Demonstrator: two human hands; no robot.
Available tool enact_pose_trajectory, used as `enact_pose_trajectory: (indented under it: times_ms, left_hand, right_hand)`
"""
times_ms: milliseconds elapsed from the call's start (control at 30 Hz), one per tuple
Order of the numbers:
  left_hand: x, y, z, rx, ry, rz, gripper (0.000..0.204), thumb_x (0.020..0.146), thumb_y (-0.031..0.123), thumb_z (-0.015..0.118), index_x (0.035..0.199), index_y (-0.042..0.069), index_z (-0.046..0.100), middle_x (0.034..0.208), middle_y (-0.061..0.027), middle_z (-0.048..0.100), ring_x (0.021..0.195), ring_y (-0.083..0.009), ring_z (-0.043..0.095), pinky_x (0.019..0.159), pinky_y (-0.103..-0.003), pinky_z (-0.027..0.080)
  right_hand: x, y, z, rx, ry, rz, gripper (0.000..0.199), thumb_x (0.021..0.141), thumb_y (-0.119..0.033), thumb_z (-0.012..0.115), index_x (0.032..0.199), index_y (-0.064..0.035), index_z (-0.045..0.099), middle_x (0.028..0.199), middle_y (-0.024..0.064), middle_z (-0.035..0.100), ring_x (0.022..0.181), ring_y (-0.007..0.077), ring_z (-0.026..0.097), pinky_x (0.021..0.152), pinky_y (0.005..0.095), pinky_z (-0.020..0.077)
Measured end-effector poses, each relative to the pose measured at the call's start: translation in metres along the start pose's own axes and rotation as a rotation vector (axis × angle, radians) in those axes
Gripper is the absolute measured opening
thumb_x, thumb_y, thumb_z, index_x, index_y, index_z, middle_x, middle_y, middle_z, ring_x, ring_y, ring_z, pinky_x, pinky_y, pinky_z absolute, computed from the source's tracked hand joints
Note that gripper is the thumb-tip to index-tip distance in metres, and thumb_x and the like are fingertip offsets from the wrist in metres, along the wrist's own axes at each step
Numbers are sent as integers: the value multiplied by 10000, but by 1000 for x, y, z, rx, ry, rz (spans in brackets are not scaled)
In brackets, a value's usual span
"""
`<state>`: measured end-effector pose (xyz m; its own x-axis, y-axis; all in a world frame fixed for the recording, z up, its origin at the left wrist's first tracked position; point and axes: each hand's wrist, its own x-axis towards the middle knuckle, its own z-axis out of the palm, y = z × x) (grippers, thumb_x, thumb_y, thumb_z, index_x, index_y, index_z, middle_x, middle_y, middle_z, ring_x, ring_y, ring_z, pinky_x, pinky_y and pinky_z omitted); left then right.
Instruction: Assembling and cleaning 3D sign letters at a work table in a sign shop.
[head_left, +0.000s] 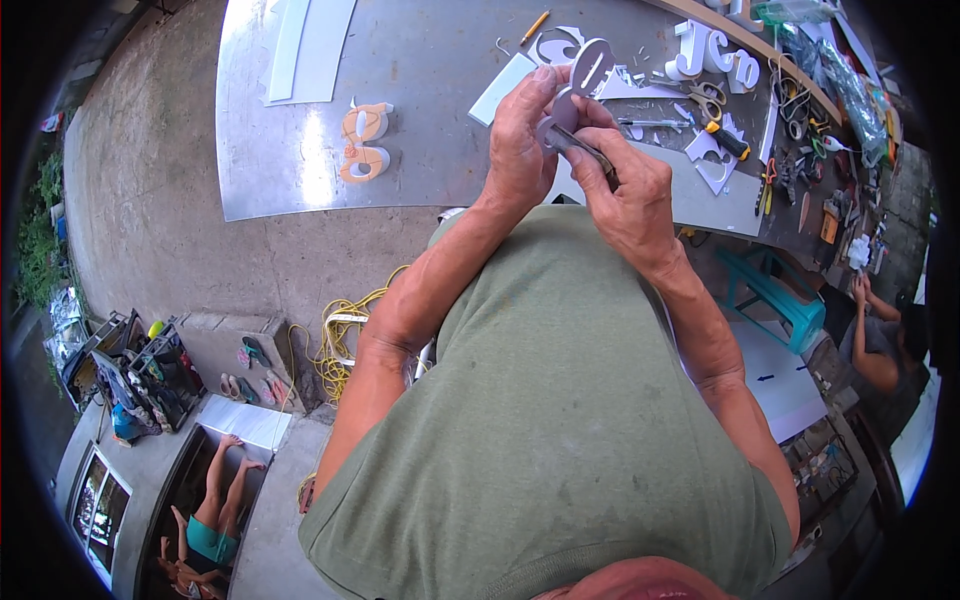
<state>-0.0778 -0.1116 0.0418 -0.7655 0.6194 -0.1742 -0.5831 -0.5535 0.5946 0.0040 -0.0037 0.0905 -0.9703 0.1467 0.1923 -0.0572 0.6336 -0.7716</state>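
Left hand (pixel 522 135): fingers pinching a pale grey, flat, looped cut-out (pixel 566 103), raised over the grey metal-topped desk (pixel 430 70);
Right hand (pixel 632 190): curled round a slim dark tool (pixel 597 156) at the cut-out's lower end;
Desk: white letter-shaped blocks (pixel 716 52) toward the right; tan-faced, white-sided looped block (pixel 366 125) toward the left;
Floor: grey-brown concrete (pixel 190 170); tangled yellow cable (pixel 343 328); teal plastic stool (pixel 797 316)
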Motion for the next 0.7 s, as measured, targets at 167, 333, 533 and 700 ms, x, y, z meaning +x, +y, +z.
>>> enact_pose_trajectory:
  times_ms: [167,333,533,700]
  left_hand:
    - [-5,-6,-5,56,84,39,480,1028,390,422,1213,-28,569,921,-118,651,806,-206,655,730,-323,537]
    - [-9,-6,5,101,102,66,477,1024,386,442,1223,-33,553,894,-114,639,757,-186,630,687,-283,513]
    - [-10,-10,-5,149,120,-92,570,1023,481,433,1271,-20,539,846,-71,612,711,-134,583,623,-261,464]
    - [-10,-3,2,97,141,-173,615,995,554,458,1295,27,564,787,-16,583,658,-78,515,534,-230,330]
  right_hand:
    - [2,-17,-10,484,-145,600,164,904,-36,656,1046,34,612,809,145,706,602,183,672,524,314,501]
    - [-15,-9,2,-34,38,-54,187,917,-56,663,1082,8,603,755,133,684,579,194,672,503,319,488]
    - [-14,-10,-11,123,-160,336,152,940,-91,649,1067,-16,614,718,108,676,600,174,674,510,310,489]
    - [-15,-5,-8,97,-163,435,136,948,-118,640,1032,-15,611,713,82,679,599,154,662,526,314,494]
